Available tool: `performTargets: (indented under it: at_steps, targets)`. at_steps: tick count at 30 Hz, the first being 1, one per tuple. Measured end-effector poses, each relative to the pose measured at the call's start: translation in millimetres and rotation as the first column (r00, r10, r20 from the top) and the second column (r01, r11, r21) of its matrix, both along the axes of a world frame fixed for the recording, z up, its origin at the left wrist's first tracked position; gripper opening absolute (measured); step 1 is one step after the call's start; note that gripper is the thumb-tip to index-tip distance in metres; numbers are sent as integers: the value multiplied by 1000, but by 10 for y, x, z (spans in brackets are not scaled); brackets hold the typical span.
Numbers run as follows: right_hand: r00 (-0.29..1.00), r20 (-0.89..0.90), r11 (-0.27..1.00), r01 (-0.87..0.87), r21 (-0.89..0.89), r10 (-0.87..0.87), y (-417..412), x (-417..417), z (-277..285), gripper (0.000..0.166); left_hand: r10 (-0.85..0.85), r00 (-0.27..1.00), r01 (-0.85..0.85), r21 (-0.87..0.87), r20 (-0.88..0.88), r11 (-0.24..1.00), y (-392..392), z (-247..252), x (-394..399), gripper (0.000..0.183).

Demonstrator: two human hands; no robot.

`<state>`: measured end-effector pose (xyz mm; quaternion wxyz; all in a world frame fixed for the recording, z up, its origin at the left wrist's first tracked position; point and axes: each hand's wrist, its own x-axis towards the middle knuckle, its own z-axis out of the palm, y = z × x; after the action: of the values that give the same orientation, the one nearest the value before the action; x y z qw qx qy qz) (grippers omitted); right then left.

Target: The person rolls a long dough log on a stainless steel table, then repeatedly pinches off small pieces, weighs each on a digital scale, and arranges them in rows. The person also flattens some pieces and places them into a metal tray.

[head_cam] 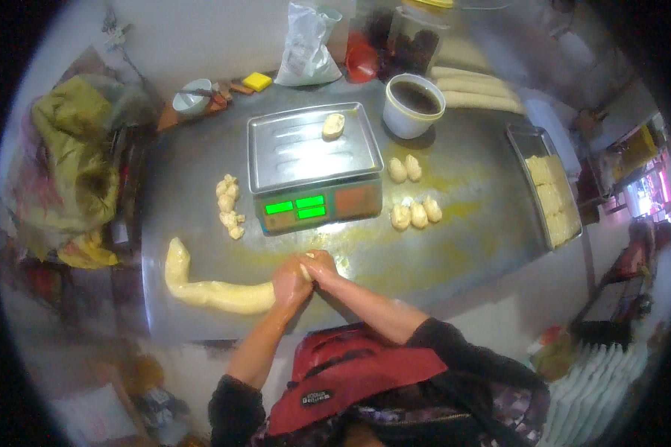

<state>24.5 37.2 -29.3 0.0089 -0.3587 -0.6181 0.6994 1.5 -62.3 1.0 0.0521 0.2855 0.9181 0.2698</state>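
Observation:
My left hand (292, 284) grips the right end of a long, bent rope of pale dough (218, 295) lying along the table's near left. Pressed against it, my right hand (320, 265) closes on the dough's end, of which a little shows between the hands. Beyond them stands a digital scale (319, 204) with lit green displays. One dough piece (333, 127) rests on its metal pan (291, 162). Left of the scale is a row of small dough scraps (228, 204). To its right lie two smooth dough pieces (405, 169) and a nearer group of three (417, 213).
A white tub of dark liquid (412, 106) stands behind the scale's right side. On the metal table (481, 184), a tray of dough pieces (552, 195) sits at the right edge. A bowl (192, 97), a yellow sponge (257, 82) and a plastic sack (308, 50) line the back.

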Motion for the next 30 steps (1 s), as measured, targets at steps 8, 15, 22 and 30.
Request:
performTargets:
  at_steps: [8, 15, 22, 30]
  targets:
    - [996, 88, 966, -49, 254, 27, 393, -107, 282, 45, 33, 999, -31, -351, 1, 936, 502, -61, -96, 17]
    - [979, 66, 973, -201, 110, 195, 519, 23, 714, 51, 19, 992, -71, -420, -127, 905, 599, -218, -243, 16]
    - [861, -320, 781, -131, 610, 394, 1592, -982, 1247, 58, 83, 995, -88, -97, -54, 991, 409, -95, -256, 31]
    - [681, 312, -222, -219, 950, 663, 2599, -1951, 1060, 33, -99, 991, 104, 49, -89, 993, 374, -59, 122, 39]
